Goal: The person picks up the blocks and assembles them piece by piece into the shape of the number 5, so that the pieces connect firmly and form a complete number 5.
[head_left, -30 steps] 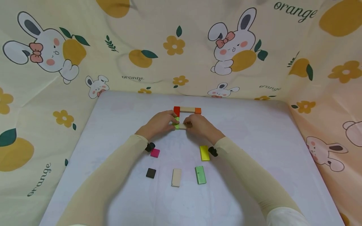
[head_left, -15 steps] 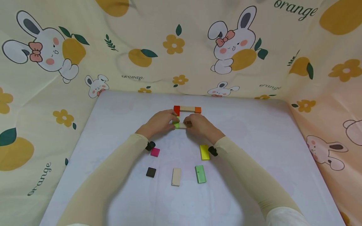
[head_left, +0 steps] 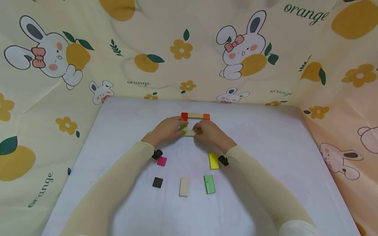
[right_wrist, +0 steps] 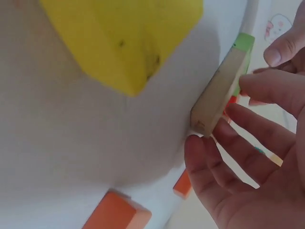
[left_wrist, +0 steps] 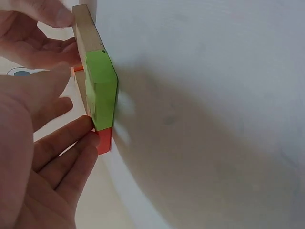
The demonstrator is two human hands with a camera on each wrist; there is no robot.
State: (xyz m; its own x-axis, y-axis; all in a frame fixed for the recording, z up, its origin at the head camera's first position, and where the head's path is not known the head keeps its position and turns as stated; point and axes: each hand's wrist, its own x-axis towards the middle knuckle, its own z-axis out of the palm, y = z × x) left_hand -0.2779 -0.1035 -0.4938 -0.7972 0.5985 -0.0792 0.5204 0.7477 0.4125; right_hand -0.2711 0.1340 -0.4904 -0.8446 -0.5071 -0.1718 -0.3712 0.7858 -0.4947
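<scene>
In the head view my left hand [head_left: 166,129] is at the lime-green block [head_left: 183,128] at the left of a small block outline. Its straight fingertips touch near where the green block meets the red block [left_wrist: 104,140]; the left wrist view shows the thumb apart from the green block. My right hand [head_left: 211,132] pinches the natural wood block [right_wrist: 217,93] with thumb and fingertips. That block lies end to end with the green one. The back row holds the red corner, another wood block [head_left: 195,115] and an orange block [head_left: 206,116].
Nearer the person lie a pink block [head_left: 161,161], a black block [head_left: 157,182], a wood block [head_left: 184,187], a mint-green block [head_left: 209,184] and a yellow block [head_left: 214,161]. A printed cloth [head_left: 162,39] rises behind the white tabletop [head_left: 133,213].
Small movements only: my left fingers and right fingers shift slightly at the green and wood blocks. The head view tilts a little. The loose blocks stay where they are.
</scene>
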